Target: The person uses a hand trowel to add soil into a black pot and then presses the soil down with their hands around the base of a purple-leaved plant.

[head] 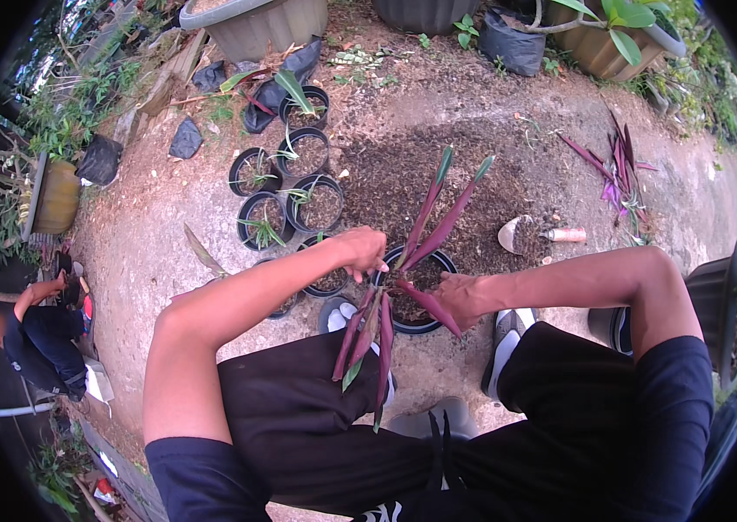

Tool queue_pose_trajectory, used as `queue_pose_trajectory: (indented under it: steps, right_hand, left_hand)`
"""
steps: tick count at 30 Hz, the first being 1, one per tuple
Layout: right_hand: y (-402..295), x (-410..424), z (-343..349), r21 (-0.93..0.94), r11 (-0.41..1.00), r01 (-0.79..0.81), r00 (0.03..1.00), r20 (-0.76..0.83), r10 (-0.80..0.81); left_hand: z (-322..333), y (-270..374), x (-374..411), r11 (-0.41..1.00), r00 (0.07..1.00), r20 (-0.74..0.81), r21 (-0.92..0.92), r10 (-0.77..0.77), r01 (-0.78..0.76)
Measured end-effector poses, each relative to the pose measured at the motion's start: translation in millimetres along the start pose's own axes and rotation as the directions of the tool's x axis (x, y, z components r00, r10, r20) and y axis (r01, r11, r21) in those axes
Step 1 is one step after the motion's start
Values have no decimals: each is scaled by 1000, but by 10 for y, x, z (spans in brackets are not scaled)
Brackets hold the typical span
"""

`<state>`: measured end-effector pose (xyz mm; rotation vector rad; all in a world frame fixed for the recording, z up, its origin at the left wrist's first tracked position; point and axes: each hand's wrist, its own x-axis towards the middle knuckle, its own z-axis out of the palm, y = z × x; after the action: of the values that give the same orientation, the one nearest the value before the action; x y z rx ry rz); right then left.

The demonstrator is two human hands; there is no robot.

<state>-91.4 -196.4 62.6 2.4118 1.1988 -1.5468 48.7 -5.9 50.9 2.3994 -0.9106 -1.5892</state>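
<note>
A purple-leaved plant with green leaf tips (pixel 433 231) stands in a round black plastic pot (pixel 417 329) between my feet. Its long leaves spread away from me and down over my left knee. My left hand (pixel 365 251) is at the pot's left rim, fingers bent beside the leaf bases; whether it grips the plant cannot be told. My right hand (pixel 463 299) reaches over the right rim, its fingertips at the soil and partly hidden by a drooping purple leaf. Dark loose soil (pixel 375 166) is spread on the ground beyond the pot.
Several black pots with small striped plants (pixel 262 231) stand at left. A trowel with a pale handle (pixel 565 235) lies at right, below uprooted purple plants (pixel 619 163). Large planters (pixel 264 26) line the far edge. Another person (pixel 42 333) sits at far left.
</note>
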Motion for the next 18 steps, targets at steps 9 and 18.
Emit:
queue_pose_trajectory:
  steps: [9,18]
  right_hand:
    - [117,133,527,-275,953,126,989,-40,-142]
    - [28,220,240,-179,974,135,987,109,-117]
  left_hand:
    - [-4,44,22,999,1000,-15,50,1,-1]
    - [11,-17,36,999,1000,-10,43,27,-26]
